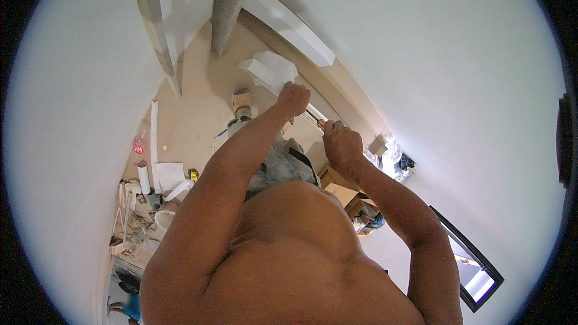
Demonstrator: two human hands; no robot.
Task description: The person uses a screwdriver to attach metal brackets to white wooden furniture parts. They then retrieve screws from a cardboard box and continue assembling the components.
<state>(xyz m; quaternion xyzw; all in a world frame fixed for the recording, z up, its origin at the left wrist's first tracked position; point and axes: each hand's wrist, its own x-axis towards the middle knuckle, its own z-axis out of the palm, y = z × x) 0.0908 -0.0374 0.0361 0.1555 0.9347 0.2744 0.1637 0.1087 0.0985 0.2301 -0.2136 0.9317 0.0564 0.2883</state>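
Note:
My left hand (294, 99) is closed at a long white strip (270, 76), which shows on both sides of the fist. The strip is folded or channel-shaped, with a broad pale flap at its far end. Just to the right and nearer, my right hand (343, 143) is closed too. From its thumb side a thin dark rod-like tool (312, 115) points toward the left hand, lying along the strip. The tool's grip is hidden inside the right fist, so its kind cannot be told. Both arms reach forward above the lap.
Two grey posts (229, 9) stand ahead. A white beam-like piece (295, 24) lies along the right wall. At left are a plastic bottle (139, 147), a white tube (143, 177) and cluttered scraps. An open cardboard box (344, 194) and a black-framed mirror (472, 265) are at right.

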